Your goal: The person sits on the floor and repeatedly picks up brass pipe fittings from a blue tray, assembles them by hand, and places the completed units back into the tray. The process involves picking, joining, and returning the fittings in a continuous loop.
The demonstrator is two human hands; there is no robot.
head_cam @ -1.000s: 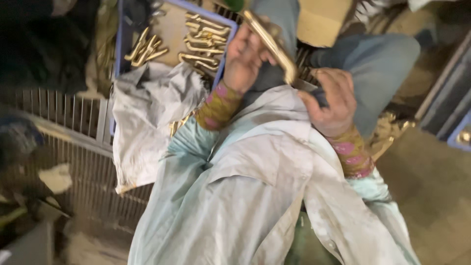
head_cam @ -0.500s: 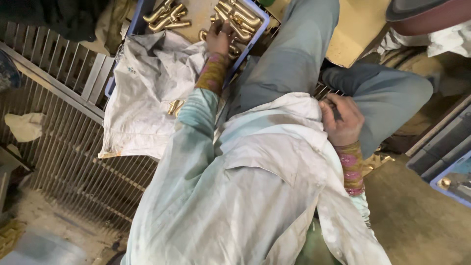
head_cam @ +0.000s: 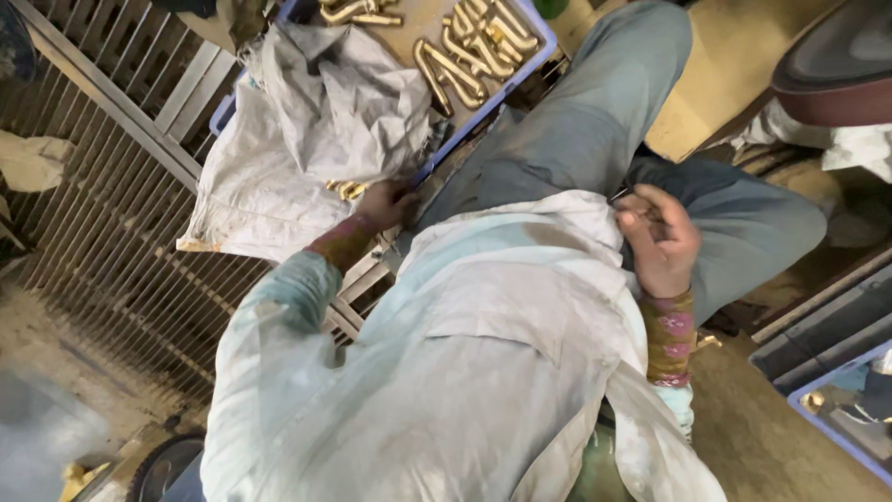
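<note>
**Inspector One:** Fingers [head_cam: 641, 218] of our right hand [head_cam: 662, 244] are curled inward over the lap. Something thin seems to sit between them, but we cannot tell what, nor whether they grip it. Our left hand [head_cam: 386, 203] reaches down to the small brass pieces [head_cam: 346, 189] at the edge of the grey sack [head_cam: 307, 130]. Its fingers are bent and partly hidden, so we cannot tell if they have hold of one.

**Inspector Two:** Noted. How do the pieces look?

**Inspector One:** Yellow metal, shiny, short and curved. Only a few show, lying half under the sack's fold, just beside the left hand.

**Inspector Two:** Surface and room?

**Inspector One:** We sit with the knees in grey trousers [head_cam: 595, 121] drawn up, a pale dusty shirt [head_cam: 446, 372] filling the middle of the view. At left runs a metal grating [head_cam: 102, 214]; the floor [head_cam: 771, 437] at lower right is dusty brown.

**Inspector Two:** Containers?

**Inspector One:** One blue tray [head_cam: 520, 79] near the top, lined with cardboard, holding larger curved brass handles [head_cam: 465, 56] in loose rows. The sack overlaps its left part. A second blue crate [head_cam: 841, 423] sits at the lower right edge; its contents are unclear.
</note>
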